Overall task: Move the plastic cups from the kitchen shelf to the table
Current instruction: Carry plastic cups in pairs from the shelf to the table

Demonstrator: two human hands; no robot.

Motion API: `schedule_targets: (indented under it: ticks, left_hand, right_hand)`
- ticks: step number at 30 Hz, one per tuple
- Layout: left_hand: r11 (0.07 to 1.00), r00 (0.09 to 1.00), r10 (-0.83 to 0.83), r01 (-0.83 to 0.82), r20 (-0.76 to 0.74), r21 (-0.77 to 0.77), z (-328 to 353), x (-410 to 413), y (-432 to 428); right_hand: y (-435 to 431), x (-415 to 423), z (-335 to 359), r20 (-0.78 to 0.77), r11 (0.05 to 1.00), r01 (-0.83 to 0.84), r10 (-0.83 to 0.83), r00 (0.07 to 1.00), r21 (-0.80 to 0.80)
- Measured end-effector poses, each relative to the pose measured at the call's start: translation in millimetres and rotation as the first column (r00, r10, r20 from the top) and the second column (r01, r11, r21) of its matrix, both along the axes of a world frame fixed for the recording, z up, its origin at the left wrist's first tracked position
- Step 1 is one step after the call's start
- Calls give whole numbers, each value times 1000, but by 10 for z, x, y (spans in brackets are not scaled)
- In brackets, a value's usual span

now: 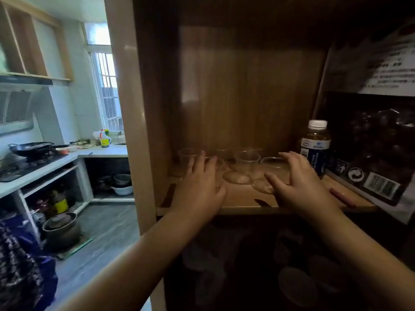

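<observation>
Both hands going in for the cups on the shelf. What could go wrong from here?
1. The clear cups stand bunched together; the left hand or right hand could topple neighbours.
2. The bottle stands right beside the right hand and could be knocked.
3. The shelf is dim and the cups are transparent, so grasps may miss.

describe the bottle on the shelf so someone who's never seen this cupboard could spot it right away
Look into the wooden cupboard shelf where both hands reach in. At its right end, just beyond the right hand and in front of a big dark printed bag, stands the bottle. It is the only upright capped thing there: white cap, brownish contents, blue and white label, taller than the clear plastic cups beside it.
</observation>
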State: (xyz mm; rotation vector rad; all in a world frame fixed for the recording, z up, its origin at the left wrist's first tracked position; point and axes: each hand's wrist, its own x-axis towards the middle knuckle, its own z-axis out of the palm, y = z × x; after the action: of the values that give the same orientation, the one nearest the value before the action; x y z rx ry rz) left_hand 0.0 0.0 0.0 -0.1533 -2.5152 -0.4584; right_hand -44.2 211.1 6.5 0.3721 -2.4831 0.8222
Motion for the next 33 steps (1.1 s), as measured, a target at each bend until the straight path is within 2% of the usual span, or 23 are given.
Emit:
schedule_targets:
  ticks: [3,11,17,21,26,30,33]
  left_hand:
    - [999,999,32,-31,-34,42,5,-80,-1]
    - [987,987,2,24,-160,161,-5,-121,48]
    - [984,996,52,-38,-77,177,8,-115,100]
    - [975,998,66,-63,-8,213,24,-150,103]
    - [938,999,25,-35,35,346,36,-126,93]
    - [916,999,-8,-6,34,400,52,-41,90]
    - [923,1000,-25,18,13,384,60,83,98]
  right_hand:
    - [-6,-132,-16,-29,998,51,-52,998,-25]
    - [7,-278,-64,-12,998,-3,2,1000,-56]
    - [35,-264,-46,-4,992,-44,44,999,-121]
    - [29,-253,-38,63,986,-60,70,996,-155]
    - [6,-204,-28,68,980,-79,93,993,-181]
    - [28,-46,-15,45,974,-72,83,996,-214]
    - [42,151,-9,6,971,-92,96,995,-222]
